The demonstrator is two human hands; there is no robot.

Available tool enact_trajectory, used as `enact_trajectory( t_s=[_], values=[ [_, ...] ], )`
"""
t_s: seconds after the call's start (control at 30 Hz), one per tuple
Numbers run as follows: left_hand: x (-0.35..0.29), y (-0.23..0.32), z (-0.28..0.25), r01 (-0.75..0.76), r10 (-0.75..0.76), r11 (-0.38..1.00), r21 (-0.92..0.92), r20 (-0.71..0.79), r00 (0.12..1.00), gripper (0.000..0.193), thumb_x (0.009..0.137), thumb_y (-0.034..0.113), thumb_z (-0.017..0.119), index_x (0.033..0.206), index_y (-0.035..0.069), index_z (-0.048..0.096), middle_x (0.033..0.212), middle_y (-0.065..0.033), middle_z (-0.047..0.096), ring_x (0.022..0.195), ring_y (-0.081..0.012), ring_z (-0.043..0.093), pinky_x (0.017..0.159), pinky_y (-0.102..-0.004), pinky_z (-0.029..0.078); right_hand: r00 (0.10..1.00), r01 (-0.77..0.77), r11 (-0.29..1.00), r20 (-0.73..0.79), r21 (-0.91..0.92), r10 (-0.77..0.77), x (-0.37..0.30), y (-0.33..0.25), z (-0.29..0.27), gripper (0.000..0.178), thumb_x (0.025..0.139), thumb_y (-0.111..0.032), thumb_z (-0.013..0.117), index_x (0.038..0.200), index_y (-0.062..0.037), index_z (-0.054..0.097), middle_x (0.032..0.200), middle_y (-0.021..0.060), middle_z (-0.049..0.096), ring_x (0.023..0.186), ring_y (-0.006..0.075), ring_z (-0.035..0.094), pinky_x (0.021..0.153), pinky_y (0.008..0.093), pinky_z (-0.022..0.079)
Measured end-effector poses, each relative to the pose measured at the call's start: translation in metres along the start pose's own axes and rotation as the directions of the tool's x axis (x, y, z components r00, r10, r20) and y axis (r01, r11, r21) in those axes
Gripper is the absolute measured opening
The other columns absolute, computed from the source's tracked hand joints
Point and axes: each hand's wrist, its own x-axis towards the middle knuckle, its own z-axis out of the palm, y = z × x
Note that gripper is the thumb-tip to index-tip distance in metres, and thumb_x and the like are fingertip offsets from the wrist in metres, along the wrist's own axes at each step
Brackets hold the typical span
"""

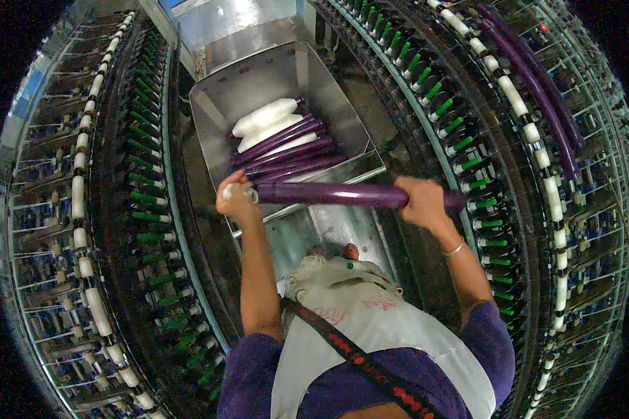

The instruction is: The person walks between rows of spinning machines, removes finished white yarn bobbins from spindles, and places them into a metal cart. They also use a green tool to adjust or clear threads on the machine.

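Note:
A long purple roving bobbin [328,195] lies crosswise in front of me, held level with both hands. My left hand [236,199] closes round its left end, where a whitish patch shows at the fingers. My right hand [423,201] wraps round the tube close to its right end, which sticks out beyond my fist. Just past it stands a grey metal bin [213,98]. Inside are several bare purple bobbins [297,155] and a few wound thick with white roving [267,117].
Spinning frames run along both sides, with rows of green spindle tubes [460,145] and white rollers [79,195] close to my arms. Two long purple tubes [538,91] lie high on the right frame. A metal surface [342,227] lies between me and the bin.

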Motion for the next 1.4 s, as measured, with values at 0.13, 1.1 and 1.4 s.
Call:
enact_trajectory(
  t_s=[0.13,1.1,1.4],
  values=[
    [-0.023,-0.037,-0.045,-0.174,0.098,0.949,0.263,0.276,0.956,0.014,0.093,0.005,0.054,0.092,-0.001,0.066,0.085,-0.0054,0.065,0.072,-0.0151,0.059,0.067,-0.0282,0.048,0.950,0.031,0.976,-0.296,-0.217,-0.096,0.059,0.008,0.026,0.019,0.067,-0.008,0.065,0.085,-0.0118,0.062,0.078,0.0098,0.063,0.076,0.0316,0.063,0.066,0.0444,0.045],
    [-0.091,-0.051,-0.086,-0.481,-0.536,0.658,0.580,0.809,0.242,0.044,0.067,0.016,0.075,0.109,0.008,0.066,0.118,-0.0144,0.055,0.111,-0.0373,0.053,0.093,-0.0530,0.043,0.924,-0.205,0.794,-0.381,-0.572,-0.036,0.129,0.144,-0.210,0.096,0.061,-0.007,0.079,0.145,-0.0252,0.038,0.107,0.0163,0.062,0.098,0.0380,0.062,0.080,0.0477,0.052],
    [-0.029,-0.107,0.010,-0.828,-0.510,0.037,0.559,0.723,0.465,0.082,0.065,0.022,0.081,0.135,0.003,0.043,0.114,-0.0144,0.056,0.107,-0.0328,0.054,0.095,-0.0480,0.041,0.809,0.582,0.776,0.273,-0.243,-0.521,0.257,-0.029,0.170,0.095,0.048,-0.016,0.085,0.136,-0.0158,0.047,0.104,0.0150,0.052,0.098,0.0347,0.052,0.084,0.0464,0.043]
  ],
)
